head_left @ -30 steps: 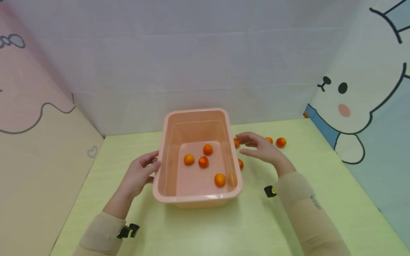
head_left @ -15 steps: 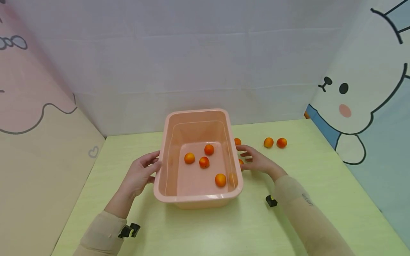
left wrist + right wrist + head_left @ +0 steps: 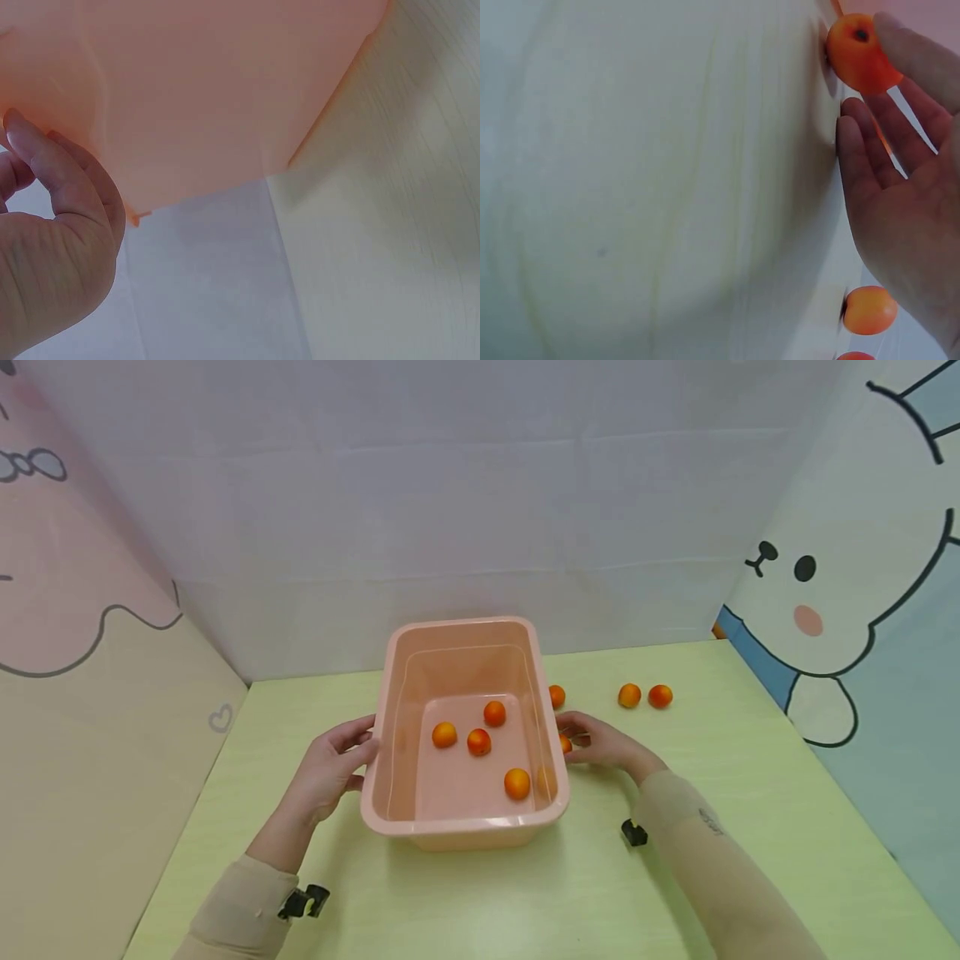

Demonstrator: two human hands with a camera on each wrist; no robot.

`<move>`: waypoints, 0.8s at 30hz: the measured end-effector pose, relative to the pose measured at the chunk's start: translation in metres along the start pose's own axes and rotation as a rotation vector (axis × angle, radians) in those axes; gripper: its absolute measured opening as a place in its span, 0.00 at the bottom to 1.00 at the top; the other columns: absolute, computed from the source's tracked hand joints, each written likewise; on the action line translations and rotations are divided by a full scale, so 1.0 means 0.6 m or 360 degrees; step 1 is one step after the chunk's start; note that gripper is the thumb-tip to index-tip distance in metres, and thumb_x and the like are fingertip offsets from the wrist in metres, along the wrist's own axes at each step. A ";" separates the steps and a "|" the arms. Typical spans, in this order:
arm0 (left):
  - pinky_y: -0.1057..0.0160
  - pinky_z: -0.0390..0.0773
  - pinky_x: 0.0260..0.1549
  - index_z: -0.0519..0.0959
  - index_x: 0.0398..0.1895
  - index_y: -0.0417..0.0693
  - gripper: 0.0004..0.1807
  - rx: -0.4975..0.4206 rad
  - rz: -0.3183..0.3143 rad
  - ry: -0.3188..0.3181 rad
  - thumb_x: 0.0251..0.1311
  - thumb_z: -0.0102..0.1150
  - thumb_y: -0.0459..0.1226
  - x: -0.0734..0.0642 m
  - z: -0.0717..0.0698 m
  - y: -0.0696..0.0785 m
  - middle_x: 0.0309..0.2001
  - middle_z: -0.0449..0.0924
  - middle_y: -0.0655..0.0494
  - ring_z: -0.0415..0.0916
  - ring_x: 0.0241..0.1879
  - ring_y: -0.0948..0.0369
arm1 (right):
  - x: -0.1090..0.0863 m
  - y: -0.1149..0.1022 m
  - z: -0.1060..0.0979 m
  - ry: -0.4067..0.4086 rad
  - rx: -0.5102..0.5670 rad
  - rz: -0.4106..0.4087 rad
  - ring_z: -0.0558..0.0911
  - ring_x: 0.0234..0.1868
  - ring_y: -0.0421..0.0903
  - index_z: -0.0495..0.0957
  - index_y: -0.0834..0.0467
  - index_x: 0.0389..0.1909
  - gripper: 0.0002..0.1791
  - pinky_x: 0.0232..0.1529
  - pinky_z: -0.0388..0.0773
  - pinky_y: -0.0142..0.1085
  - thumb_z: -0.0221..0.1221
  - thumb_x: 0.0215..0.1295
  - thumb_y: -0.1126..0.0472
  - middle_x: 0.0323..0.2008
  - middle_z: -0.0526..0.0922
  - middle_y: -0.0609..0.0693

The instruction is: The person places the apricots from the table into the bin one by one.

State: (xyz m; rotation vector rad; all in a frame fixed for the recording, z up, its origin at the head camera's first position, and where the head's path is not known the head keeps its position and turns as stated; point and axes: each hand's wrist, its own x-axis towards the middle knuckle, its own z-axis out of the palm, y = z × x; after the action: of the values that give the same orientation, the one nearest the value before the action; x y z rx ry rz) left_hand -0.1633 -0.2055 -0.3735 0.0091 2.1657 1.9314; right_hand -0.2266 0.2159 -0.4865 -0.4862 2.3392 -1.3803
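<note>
A light pink plastic basin [image 3: 472, 828] stands in the middle of the table with several small orange-red fruits inside, one of them a fruit [image 3: 517, 783] near its front. My left hand [image 3: 330, 768] holds the basin's left side, its fingertips at the underside of the rim and partly hidden. Beside the basin's right wall, my right hand [image 3: 603, 747] has its thumb and fingers about another orange-red fruit [image 3: 859, 56]. In the right wrist view, the thumb overlaps this fruit and a dark spot shows on its end.
Behind my right hand, a loose fruit [image 3: 557, 697] sits close to the basin. Two more fruits, one yellow-orange [image 3: 629, 696] and one redder fruit [image 3: 660, 697], lie at the back right of the pale green table [image 3: 480, 910]. A white cloth wall [image 3: 480, 510] borders the back.
My right hand has come down toward me along the basin's right side, from near the back fruit to the nearer one. My left hand and the basin have stayed in place.
</note>
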 end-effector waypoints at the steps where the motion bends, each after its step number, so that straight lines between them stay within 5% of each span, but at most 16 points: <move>1: 0.62 0.84 0.28 0.63 0.71 0.31 0.29 0.0000 0.0000 0.0000 0.70 0.56 0.32 0.000 0.000 0.000 0.44 0.73 0.51 0.80 0.34 0.63 | 0.000 0.001 -0.001 0.0005 -0.0013 0.0013 0.69 0.64 0.59 0.68 0.59 0.67 0.33 0.68 0.62 0.55 0.69 0.61 0.62 0.65 0.70 0.58; 8: 0.61 0.85 0.28 0.63 0.71 0.31 0.29 -0.0010 -0.0001 0.0001 0.70 0.56 0.31 0.000 0.000 0.000 0.44 0.74 0.52 0.80 0.34 0.63 | -0.001 0.008 -0.006 0.0040 -0.0051 0.0065 0.74 0.57 0.55 0.76 0.59 0.58 0.24 0.65 0.68 0.51 0.69 0.61 0.59 0.55 0.77 0.54; 16: 0.62 0.84 0.28 0.63 0.71 0.31 0.29 -0.0005 0.0007 0.0001 0.70 0.55 0.31 -0.002 -0.001 -0.002 0.44 0.74 0.52 0.81 0.34 0.63 | -0.015 0.019 -0.023 0.0158 0.0025 0.0102 0.77 0.54 0.53 0.75 0.60 0.59 0.26 0.61 0.73 0.48 0.69 0.61 0.58 0.54 0.80 0.55; 24: 0.61 0.85 0.28 0.63 0.71 0.32 0.29 -0.0008 0.0015 -0.0014 0.69 0.56 0.31 -0.002 -0.001 -0.003 0.44 0.73 0.51 0.81 0.34 0.62 | -0.041 -0.042 -0.072 0.0362 0.0096 0.0081 0.74 0.59 0.58 0.70 0.61 0.66 0.28 0.58 0.76 0.44 0.63 0.68 0.57 0.61 0.74 0.60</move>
State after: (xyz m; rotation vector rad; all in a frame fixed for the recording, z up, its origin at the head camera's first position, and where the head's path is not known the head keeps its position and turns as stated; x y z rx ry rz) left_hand -0.1621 -0.2065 -0.3747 0.0267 2.1594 1.9381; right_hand -0.2235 0.2484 -0.4412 -0.2617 2.4583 -1.5485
